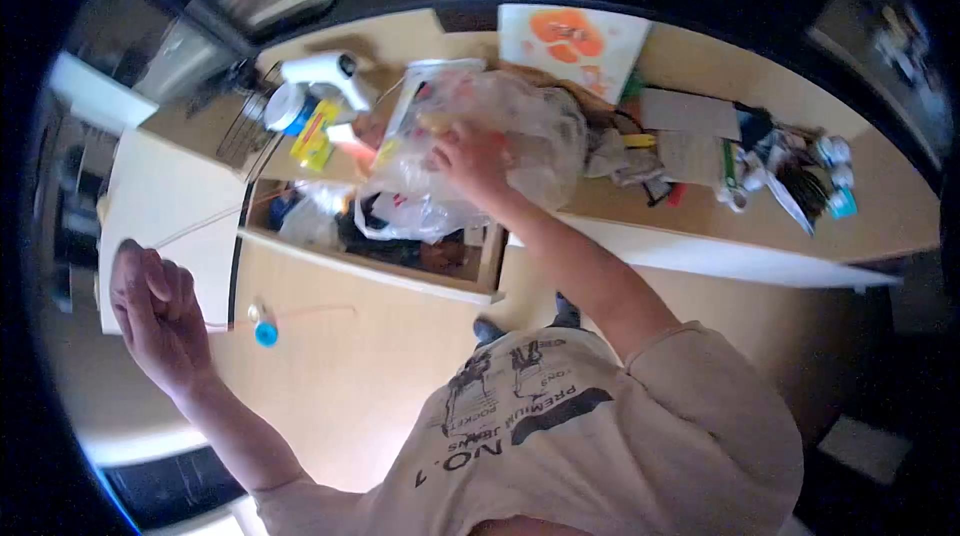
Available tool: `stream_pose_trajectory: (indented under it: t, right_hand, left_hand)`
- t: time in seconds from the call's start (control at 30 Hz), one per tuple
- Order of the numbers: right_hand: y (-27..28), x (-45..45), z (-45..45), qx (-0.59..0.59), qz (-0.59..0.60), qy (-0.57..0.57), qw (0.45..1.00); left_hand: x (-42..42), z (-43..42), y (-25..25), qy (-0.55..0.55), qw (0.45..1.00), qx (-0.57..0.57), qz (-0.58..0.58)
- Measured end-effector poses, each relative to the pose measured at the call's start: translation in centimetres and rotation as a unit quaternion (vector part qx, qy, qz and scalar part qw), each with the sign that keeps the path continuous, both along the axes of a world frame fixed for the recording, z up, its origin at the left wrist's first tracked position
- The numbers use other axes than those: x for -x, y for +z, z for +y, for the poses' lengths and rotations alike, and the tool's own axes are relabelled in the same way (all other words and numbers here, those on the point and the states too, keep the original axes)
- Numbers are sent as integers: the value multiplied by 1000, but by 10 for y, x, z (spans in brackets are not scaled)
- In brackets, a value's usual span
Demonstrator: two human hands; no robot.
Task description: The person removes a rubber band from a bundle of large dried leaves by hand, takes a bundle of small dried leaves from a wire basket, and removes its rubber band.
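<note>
My left hand (160,316) is raised on the left side, fingers curled closed around a thin pinkish cord (305,314). A teal round piece with a pale part (265,333) shows along that cord, over the floor. A second stretch of cord runs from the hand toward the drawer. My right hand (472,164) reaches to the desk, its fingers bent into a crumpled clear plastic bag (545,131). Part of the bag hangs over the open drawer (400,281), which holds more plastic and dark items. The bag's contents are blurred.
On the desk's left stand a white hair dryer-like device (325,74), a blue-and-white tub (287,108) and a yellow packet (316,134). Behind the bag leans a white board with an orange picture (570,46). Papers, small bottles (833,151) and loose items lie on the right.
</note>
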State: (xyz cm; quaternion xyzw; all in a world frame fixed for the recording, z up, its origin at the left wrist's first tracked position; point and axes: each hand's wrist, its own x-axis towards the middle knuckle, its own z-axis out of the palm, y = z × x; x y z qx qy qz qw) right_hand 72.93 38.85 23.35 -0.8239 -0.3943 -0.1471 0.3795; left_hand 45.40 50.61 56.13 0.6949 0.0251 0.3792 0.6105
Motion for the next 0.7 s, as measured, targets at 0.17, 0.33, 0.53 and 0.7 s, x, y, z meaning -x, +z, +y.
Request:
stream_pose_trajectory:
  t: [0.17,0.33,0.53,0.7]
  right_hand:
    - [20,8,18,62,-65,44,995]
    - [-6,4,19,68,-110,103,986]
    - [15,-21,3,167,-87,93,978]
    - [96,-62,-25,-4,36,214,976]
  left_hand:
    - [-13,-21,13,144,988,40,35]
    - [-13,13,3,56,995,19,77]
    - [5,52,0,148,984,96,8]
    - [39,110,-8,383,909,148,-71]
